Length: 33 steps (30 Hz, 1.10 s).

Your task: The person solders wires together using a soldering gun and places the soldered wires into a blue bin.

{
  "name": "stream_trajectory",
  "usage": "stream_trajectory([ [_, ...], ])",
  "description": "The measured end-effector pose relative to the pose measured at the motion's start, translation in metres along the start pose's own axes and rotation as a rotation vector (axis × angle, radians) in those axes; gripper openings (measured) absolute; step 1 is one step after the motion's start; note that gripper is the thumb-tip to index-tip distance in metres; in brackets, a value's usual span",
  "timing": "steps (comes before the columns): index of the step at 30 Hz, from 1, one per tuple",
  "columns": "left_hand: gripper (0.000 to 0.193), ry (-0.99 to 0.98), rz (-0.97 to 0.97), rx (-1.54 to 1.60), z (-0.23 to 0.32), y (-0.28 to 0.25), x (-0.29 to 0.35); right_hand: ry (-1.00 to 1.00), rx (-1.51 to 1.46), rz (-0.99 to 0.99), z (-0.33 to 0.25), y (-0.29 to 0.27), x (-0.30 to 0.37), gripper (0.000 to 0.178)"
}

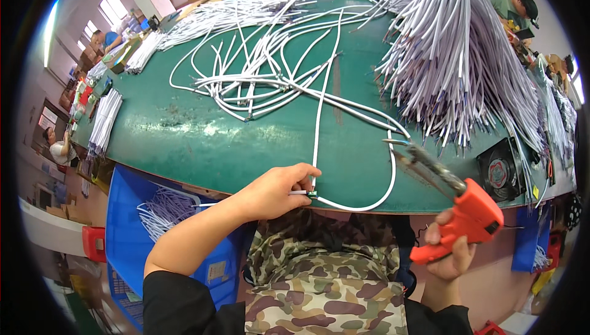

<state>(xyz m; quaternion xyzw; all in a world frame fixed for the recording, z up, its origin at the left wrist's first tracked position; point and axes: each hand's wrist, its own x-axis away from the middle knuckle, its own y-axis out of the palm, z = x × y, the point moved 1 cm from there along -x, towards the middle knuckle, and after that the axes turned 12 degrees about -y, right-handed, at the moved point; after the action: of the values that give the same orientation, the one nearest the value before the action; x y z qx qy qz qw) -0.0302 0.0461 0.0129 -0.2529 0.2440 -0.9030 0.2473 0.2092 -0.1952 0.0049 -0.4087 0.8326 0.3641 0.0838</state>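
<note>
My left hand [286, 190] is at the front edge of the green table, its fingers pinched on a white cable. Right at the fingertips, a small green circuit board [311, 194] sits where white cable ends meet. One white cable [318, 126] runs from there straight up the table, and another loops off to the right. My right hand [452, 255] is wrapped around the handle of a red soldering gun [473, 218]. Its metal tip [396, 142] points up and left, apart from the circuit board, above the table.
Loose white cables [258, 83] lie tangled mid-table. A big bundle of white cables [448, 52] hangs at the right beside a black fan [499, 169]. More cables [227, 19] lie at the back. A blue bin [132, 194] with cables stands at lower left. Several people work around.
</note>
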Motion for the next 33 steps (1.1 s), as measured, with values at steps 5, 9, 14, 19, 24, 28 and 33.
stream_trajectory([
  [5, 0.051, -0.001, -0.091, 0.301, -0.01, -0.002, 0.005, 0.118, 0.008, -0.068, 0.025, 0.015, 0.004, 0.058],
  [9, 0.041, -0.089, -0.087, 0.412, -0.014, -0.004, 0.011, 0.164, -0.004, -0.064, 0.032, 0.021, 0.004, 0.057],
  [14, 0.008, 0.094, 0.123, 0.118, -0.004, 0.003, 0.006, 0.2, 0.0, -0.12, 0.041, 0.028, -0.004, 0.054],
  [19, 0.013, 0.101, 0.405, -0.112, 0.011, 0.033, -0.008, 0.228, -0.049, -0.127, 0.059, 0.046, -0.007, 0.054],
  [24, 0.012, 0.234, 0.552, -0.327, 0.016, 0.047, -0.01, 0.231, -0.19, -0.155, 0.105, 0.073, 0.0, 0.055],
  [28, 0.011, 0.279, 0.528, -0.199, 0.008, 0.04, -0.008, 0.204, -0.072, -0.211, 0.115, 0.076, -0.002, 0.047],
  [33, 0.022, 0.415, 0.438, -0.195, -0.006, 0.036, -0.006, 0.23, -0.052, -0.211, 0.112, 0.074, -0.003, 0.046],
])
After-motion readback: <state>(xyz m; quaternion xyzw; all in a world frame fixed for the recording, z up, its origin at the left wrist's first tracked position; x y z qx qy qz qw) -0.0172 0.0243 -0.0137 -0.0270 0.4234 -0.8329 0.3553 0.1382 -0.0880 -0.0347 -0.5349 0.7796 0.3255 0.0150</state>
